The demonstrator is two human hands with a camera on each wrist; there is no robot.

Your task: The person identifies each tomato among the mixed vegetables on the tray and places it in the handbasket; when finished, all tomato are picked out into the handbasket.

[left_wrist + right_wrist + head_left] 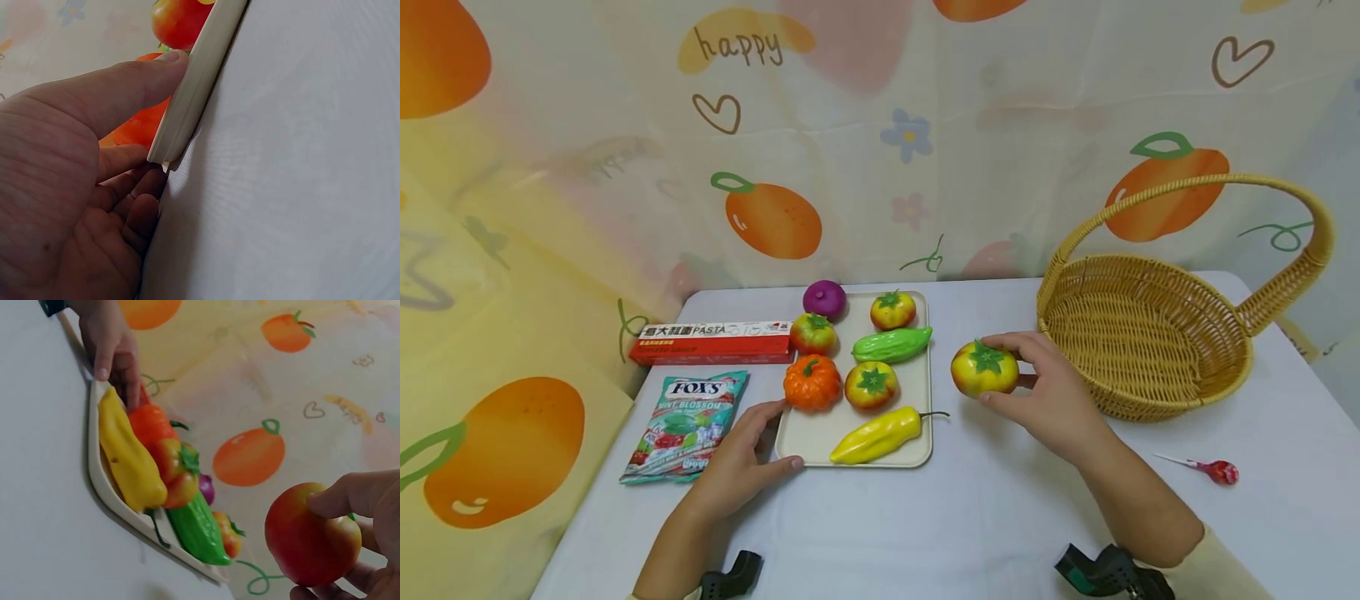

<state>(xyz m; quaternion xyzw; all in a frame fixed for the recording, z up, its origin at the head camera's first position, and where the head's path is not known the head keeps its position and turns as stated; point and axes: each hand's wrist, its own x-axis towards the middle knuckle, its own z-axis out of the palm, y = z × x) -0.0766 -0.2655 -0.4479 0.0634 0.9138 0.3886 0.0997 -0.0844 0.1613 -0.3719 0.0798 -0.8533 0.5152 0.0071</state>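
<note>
My right hand point(1060, 396) grips a red-and-yellow tomato point(983, 369) between thumb and fingers, above the table between the tray and the basket. Its green leafy top faces up in the head view. At the near left corner of the cream tray point(917, 454), my left hand point(741, 458) holds the rim, its thumb point(144, 78) over the edge and its other fingers curled beside it. On the tray lie a yellow pepper point(877, 435), an orange pumpkin point(812, 383), a green bitter gourd point(891, 344), a purple onion point(824, 299) and several tomatoes point(871, 386).
A wicker basket point(1150, 333) with a tall handle stands at the right. Nearer me lies a red lollipop point(1221, 472). Left of the tray are a red pasta box point(718, 343) and a teal candy bag point(688, 425). A printed cloth point(1000, 167) hangs behind the table.
</note>
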